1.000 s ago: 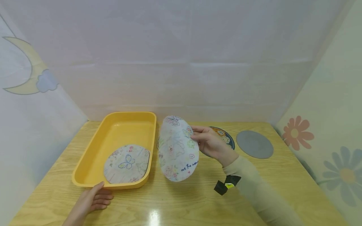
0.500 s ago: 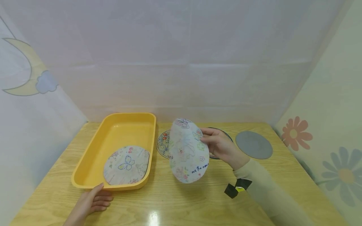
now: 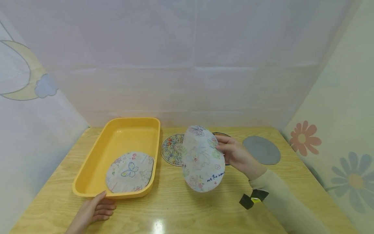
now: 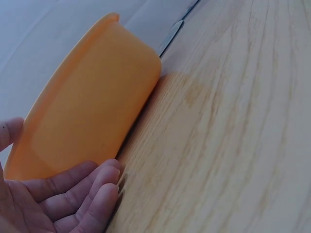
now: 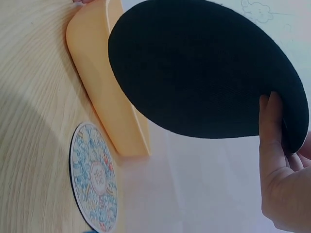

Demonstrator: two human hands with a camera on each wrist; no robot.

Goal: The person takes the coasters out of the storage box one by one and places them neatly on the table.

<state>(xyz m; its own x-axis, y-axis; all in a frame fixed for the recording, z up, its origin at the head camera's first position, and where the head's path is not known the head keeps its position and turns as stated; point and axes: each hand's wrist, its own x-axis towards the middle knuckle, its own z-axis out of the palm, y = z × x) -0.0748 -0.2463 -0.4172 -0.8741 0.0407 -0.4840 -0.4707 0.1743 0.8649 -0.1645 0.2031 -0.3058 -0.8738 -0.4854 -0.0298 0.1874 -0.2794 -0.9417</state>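
Observation:
My right hand (image 3: pixel 239 157) pinches the right edge of a round mat (image 3: pixel 201 162) and holds it tilted up above the table. Its pale face carries butterflies, flowers and handwriting; in the right wrist view the back of this mat (image 5: pixel 194 73) is black. At the front of a yellow tray (image 3: pixel 125 136), my left hand (image 3: pixel 94 209) has its thumb on the rim and loosely bent fingers against the outer wall (image 4: pixel 92 102). A similar pale mat (image 3: pixel 130 172) with a blue butterfly lies inside the tray, toward the front right.
Right of the tray, a mat with a colourful pattern (image 3: pixel 172 149) lies on the wooden table (image 3: pixel 172 211). Another dark-edged mat (image 3: pixel 220 133) is mostly hidden behind the held one. Further right lies a plain grey mat (image 3: pixel 261 150). Pale cloth (image 3: pixel 187 91) hangs behind the table.
My right hand has moved right and slightly toward me with the held mat, uncovering the colourful patterned mat. The left hand stays at the tray's front rim.

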